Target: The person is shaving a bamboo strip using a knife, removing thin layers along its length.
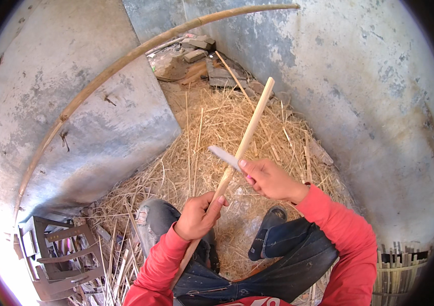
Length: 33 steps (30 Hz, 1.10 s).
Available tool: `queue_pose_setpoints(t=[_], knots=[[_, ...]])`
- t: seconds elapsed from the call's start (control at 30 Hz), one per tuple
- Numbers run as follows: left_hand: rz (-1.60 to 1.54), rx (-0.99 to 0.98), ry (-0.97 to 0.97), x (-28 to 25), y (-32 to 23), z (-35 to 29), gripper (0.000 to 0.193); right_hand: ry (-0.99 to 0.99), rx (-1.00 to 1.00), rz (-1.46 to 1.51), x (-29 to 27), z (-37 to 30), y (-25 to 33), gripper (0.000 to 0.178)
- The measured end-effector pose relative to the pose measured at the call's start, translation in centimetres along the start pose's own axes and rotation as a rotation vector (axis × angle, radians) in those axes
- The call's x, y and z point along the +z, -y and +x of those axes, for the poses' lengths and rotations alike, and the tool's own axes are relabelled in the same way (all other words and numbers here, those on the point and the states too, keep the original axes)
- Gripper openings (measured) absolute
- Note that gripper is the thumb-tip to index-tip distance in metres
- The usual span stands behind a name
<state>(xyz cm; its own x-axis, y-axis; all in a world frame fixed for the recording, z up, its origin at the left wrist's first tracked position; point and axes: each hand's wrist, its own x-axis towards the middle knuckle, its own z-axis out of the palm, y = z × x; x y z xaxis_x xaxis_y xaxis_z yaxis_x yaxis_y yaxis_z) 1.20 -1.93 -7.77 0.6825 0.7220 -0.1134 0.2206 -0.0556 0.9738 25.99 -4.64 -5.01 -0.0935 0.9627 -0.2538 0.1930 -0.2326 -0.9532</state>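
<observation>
A long pale wooden stick (251,127) slants up and away from my lap, its far end in the air over the straw. My left hand (200,215) is wrapped round its lower part. In my right hand (270,179) is a knife (224,156), its handle mostly hidden by the fingers. The blade lies across the stick near its middle and points to the left. On the stick just below the blade the surface looks rough and freshly cut.
Shavings and straw (176,168) cover the floor between two worn walls. A long bent bamboo pole (107,74) arches along the left wall. Broken bricks (196,53) lie in the far corner, a dark metal frame (69,255) at lower left, a slatted basket (398,275) at lower right.
</observation>
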Motion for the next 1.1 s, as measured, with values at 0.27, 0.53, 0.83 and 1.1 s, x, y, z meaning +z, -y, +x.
queue_pose_setpoints(t=[0.27,0.53,0.83,1.1], knots=[[0.005,-0.042,0.010,-0.4,0.4,0.2,0.028,-0.271,-0.186,-0.218,-2.2,-0.3,1.1,0.050],[0.240,0.204,-0.209,0.8,-0.3,0.4,0.026,-0.385,-0.283,-0.544,-1.0,-0.7,1.8,0.045],[0.355,0.107,-0.177,0.6,-0.6,0.0,0.026,-0.261,-0.353,-0.471,1.9,0.0,-0.3,0.041],[0.190,0.122,-0.253,0.7,-0.9,-0.4,0.024,-0.420,-0.366,-0.524,1.6,0.0,1.2,0.040]])
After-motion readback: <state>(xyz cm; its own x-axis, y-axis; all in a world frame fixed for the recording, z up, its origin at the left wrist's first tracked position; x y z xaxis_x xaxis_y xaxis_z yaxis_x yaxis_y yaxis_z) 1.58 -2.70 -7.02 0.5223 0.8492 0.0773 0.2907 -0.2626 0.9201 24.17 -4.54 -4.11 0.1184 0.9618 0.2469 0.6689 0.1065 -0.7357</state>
